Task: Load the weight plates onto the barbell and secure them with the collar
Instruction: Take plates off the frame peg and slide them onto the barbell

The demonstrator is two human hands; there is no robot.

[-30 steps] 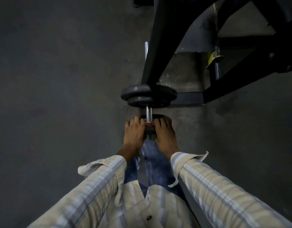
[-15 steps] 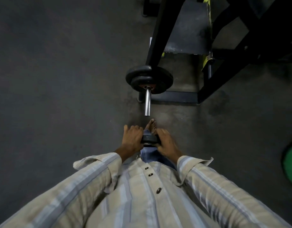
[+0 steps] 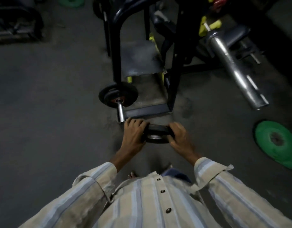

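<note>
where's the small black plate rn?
Head view, center: the small black plate is off the bar, held between the left hand and right hand, just right of the bar's bare end.

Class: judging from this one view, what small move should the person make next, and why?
Probably shift the black plate, gripped by the left hand and right hand, leftward to centre its hole on the bare bar end, since it sits off to the right, unthreaded.
</note>
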